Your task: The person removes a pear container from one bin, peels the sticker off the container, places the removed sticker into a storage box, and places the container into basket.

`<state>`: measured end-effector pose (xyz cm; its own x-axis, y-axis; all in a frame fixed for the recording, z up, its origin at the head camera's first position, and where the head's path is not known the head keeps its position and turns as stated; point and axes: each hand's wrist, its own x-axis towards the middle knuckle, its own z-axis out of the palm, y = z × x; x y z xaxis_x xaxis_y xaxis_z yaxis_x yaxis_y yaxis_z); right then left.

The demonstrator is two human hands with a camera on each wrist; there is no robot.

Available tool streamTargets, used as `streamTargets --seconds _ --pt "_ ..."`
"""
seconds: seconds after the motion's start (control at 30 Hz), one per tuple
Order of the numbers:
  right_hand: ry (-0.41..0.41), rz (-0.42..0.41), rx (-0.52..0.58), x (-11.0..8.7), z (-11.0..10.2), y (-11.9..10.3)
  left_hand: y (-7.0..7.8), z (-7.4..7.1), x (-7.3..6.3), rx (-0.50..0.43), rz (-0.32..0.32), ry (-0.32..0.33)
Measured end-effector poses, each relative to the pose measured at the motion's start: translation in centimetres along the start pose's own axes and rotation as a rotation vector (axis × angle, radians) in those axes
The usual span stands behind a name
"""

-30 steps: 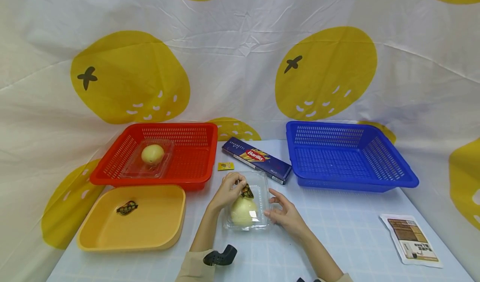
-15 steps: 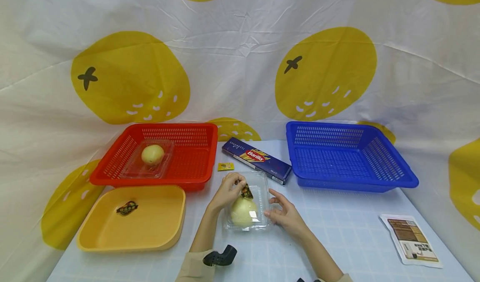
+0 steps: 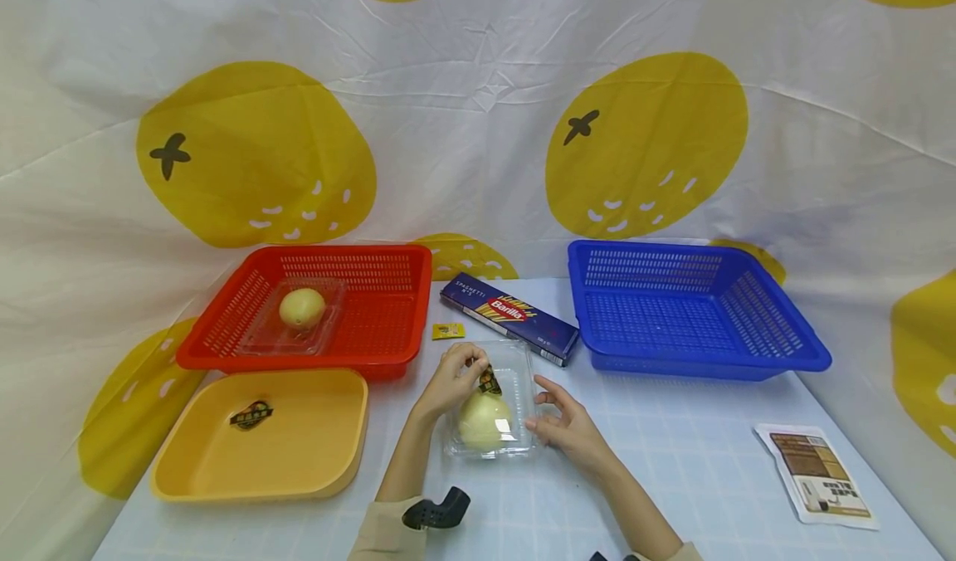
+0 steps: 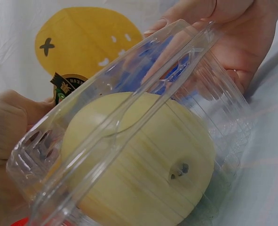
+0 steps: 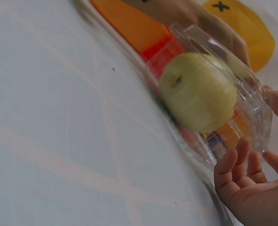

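A clear plastic clamshell box (image 3: 523, 378) lies on the table in the head view, with a round pale yellow fruit (image 3: 484, 421) inside. My left hand (image 3: 451, 382) is over the lid's left side, and its thumb and forefinger pinch a black-and-gold sticker (image 3: 489, 381). The sticker stands up at the lid in the left wrist view; whether its lower end touches the plastic I cannot tell. Beside the box's right wall is my right hand (image 3: 563, 421), its fingers loosely bent and its tips at the plastic. The fruit's dark dimple (image 4: 179, 171) shows through the wall.
A red basket (image 3: 388, 370) holds another boxed fruit (image 3: 302, 308). In front of it stands a yellow tray (image 3: 299, 453) bearing a similar sticker. A spaghetti box (image 3: 511, 319) and small yellow packet (image 3: 448, 330) lie behind. Rightward are a blue basket (image 3: 695, 366) and white-brown pouch (image 3: 817, 476).
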<state>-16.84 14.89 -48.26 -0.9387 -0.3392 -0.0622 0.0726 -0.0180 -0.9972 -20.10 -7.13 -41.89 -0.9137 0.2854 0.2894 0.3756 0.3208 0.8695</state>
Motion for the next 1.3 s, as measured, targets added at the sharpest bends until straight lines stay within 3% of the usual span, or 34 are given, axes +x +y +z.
streamTargets --seconds 0.53,1.3 --pt "-0.019 -0.018 0.030 0.07 -0.08 0.25 -0.17 -0.07 -0.08 -0.023 0.033 0.006" --pt "-0.010 -0.017 0.030 0.04 -0.11 0.32 -0.30 -0.25 -0.16 -0.078 -0.017 -0.006"
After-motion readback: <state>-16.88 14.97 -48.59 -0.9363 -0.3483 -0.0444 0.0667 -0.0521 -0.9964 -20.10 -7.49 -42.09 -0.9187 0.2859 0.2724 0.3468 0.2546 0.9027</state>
